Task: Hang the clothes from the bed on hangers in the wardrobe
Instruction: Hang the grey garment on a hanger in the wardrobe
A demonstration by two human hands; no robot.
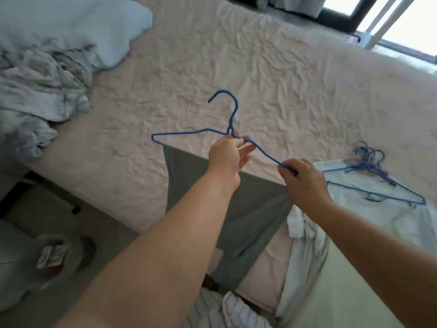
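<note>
A blue wire hanger [189, 133] is held up over the pink bed [236, 74]. My left hand [228, 157] pinches it at the neck, just under the hook. My right hand [300, 178] grips its right end. A grey garment [248, 209] hangs from the hanger's lower bar and drapes down over the bed's near edge. A white shirt [383, 209] lies on the bed at the right, with several more blue hangers [376, 171] on top of it.
A rumpled grey-white blanket [40, 91] and a pale blue pillow [78, 24] lie at the bed's left end. White and striped cloth [236, 308] hangs off the near edge. A window and a white frame [378, 27] stand beyond the bed at top right.
</note>
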